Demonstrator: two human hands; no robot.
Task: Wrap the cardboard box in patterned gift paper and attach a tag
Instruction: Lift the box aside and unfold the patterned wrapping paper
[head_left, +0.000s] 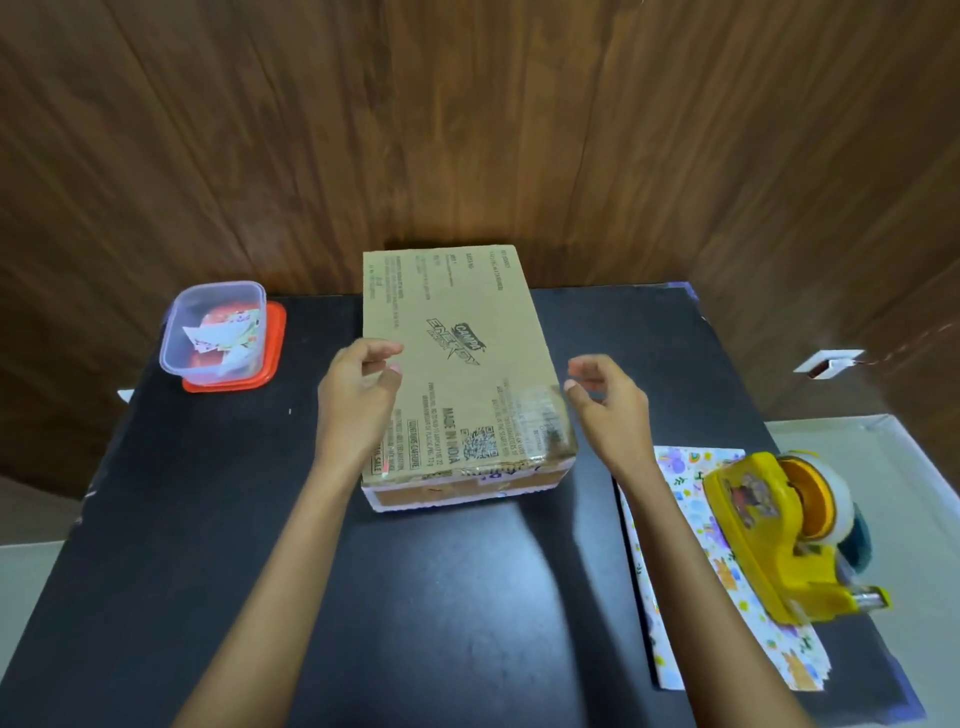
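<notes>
One cardboard box (457, 374) lies flat on the black table (218, 519), between two hands. The left hand (358, 387) curls loosely over the box's left edge; I cannot tell whether it grips. The right hand (605, 397) hangs relaxed and empty just beside the right edge. Right of that hand and nearer the person, one yellow tape dispenser (774, 535) sits on the patterned gift paper (675, 525). Beyond the left hand stands one clear container (215, 327) of paper tags (223, 338), too jumbled to count, on one red lid (275, 338).
</notes>
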